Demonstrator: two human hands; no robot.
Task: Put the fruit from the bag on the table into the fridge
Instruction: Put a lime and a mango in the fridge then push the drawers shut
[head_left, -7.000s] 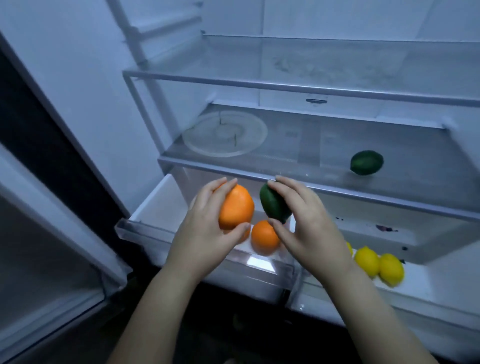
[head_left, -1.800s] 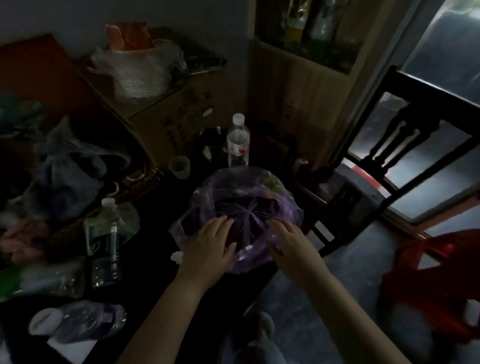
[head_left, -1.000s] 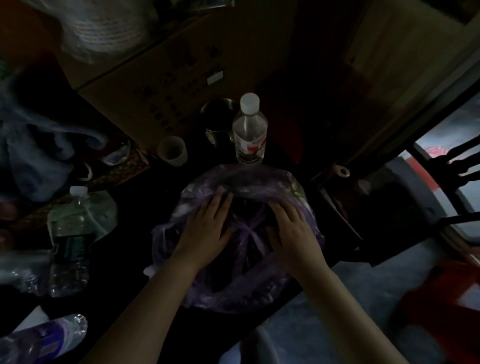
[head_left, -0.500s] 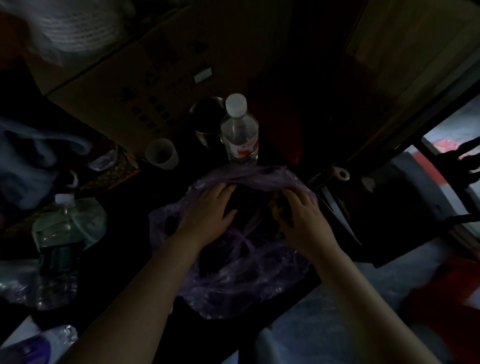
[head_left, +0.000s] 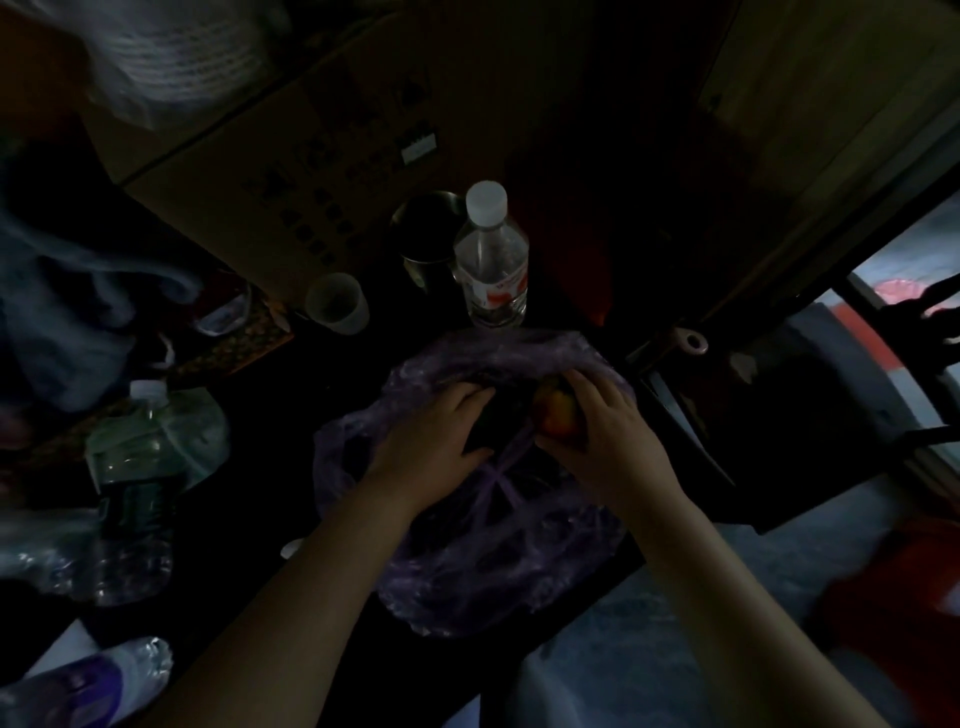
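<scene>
While dim light leaves most of the scene nearly black, a crumpled, see-through purple plastic bag can be made out on a dark table, at the edge nearest the person. Its thin handles cross the middle as pale purple strands, and its mouth gapes at the far side.

At that opening sits a round fruit, orange-red with a yellowish patch and smooth skin. It is the only brightly coloured thing in the bag. The right hand grasps it, with fingers curled over its top and right side.

The left hand lies just to the left, with its fingers and thumb bent around a dark rounded shape inside the bag. It is too dark to tell what that shape is, or whether the hand really grips it.

Behind the bag stands an upright clear water bottle with a white cap and a red label. A metal cup stands just beside it, with a small pale plastic cup further left. A cardboard box sits behind them. On the left of the table stands another bottle with a dark green label.

A second ago both hands lay flat on top of the bag, with the fingers spread over its handles and no fruit showing. Half a second ago the right hand had reached the bag's far rim, and only a sliver of orange showed beneath its fingers. Now the fruit is far more exposed. The left hand has moved further into the opening.
</scene>
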